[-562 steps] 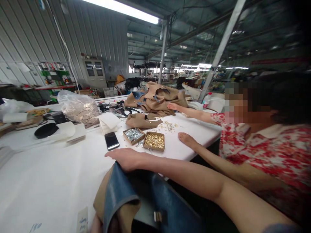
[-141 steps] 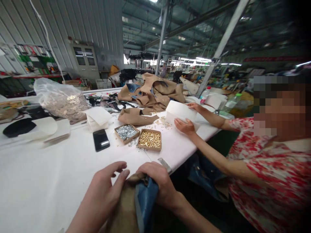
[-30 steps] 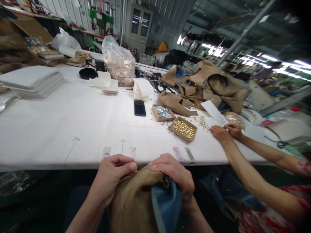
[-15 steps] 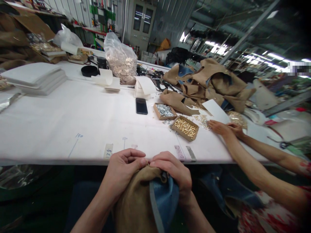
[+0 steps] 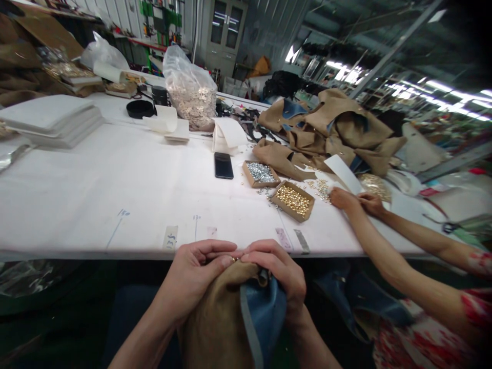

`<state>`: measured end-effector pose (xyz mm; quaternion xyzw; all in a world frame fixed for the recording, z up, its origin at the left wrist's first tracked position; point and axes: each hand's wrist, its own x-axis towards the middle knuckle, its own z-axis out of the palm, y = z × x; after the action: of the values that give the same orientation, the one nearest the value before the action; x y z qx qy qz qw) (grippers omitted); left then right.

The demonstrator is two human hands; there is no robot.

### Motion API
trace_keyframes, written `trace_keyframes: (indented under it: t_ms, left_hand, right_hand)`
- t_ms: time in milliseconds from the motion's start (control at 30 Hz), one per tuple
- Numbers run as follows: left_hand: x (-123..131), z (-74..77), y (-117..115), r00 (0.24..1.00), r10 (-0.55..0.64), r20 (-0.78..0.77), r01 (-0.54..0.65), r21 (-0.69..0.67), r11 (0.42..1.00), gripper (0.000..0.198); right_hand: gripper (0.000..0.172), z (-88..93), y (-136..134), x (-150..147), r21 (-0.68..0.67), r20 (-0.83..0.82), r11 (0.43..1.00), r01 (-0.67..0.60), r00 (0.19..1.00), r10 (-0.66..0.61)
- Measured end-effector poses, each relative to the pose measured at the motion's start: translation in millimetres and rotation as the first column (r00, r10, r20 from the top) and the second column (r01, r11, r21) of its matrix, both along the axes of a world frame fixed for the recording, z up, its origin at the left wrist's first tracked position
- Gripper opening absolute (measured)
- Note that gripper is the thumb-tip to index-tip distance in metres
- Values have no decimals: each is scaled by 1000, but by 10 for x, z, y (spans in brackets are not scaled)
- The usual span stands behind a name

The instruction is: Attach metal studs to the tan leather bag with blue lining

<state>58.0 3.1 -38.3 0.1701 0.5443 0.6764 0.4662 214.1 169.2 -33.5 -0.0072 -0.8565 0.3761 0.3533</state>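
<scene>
A tan leather piece with a blue lining (image 5: 230, 318) sits in my lap, just below the front edge of the white table (image 5: 115, 195). My left hand (image 5: 194, 277) and my right hand (image 5: 279, 271) both curl over its top fold, fingertips meeting in a pinch around a small gold stud at the fold. Both hands are closed on the leather. On the table beyond lie a box of gold studs (image 5: 292, 200) and a box of silver studs (image 5: 261, 174).
A black phone (image 5: 223, 165) lies by the boxes. A heap of tan and blue leather pieces (image 5: 330, 128) and a clear bag of metal parts (image 5: 190, 97) stand farther back. A person on the right has both hands (image 5: 355, 202) on the table by a white sheet. White boards (image 5: 49, 118) are stacked at left.
My fingertips have drawn closer together at the top fold of the leather. The person's hands on the right have shifted slightly by the white sheet.
</scene>
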Motion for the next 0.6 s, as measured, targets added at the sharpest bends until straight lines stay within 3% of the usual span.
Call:
trace_keyframes:
  t_ms: [133, 267, 467, 600]
  left_hand:
    - [8, -2, 0, 997, 40, 66, -40, 2, 999, 53]
    - [42, -25, 5, 996, 86, 22, -85, -41, 995, 54]
    - [64, 43, 19, 976, 55, -211, -57, -4, 998, 23]
    - [40, 107, 10, 954, -3, -300, 13, 32, 999, 16]
  right_hand:
    - [18, 12, 5, 0, 19, -15, 1000, 2, 1000, -2]
    - [18, -8, 11, -2, 39, -13, 999, -14, 1000, 15]
    - [23, -13, -9, 13, 32, -14, 998, -54, 998, 54]
    - [21, -12, -23, 16, 20, 3, 998, -63, 998, 63]
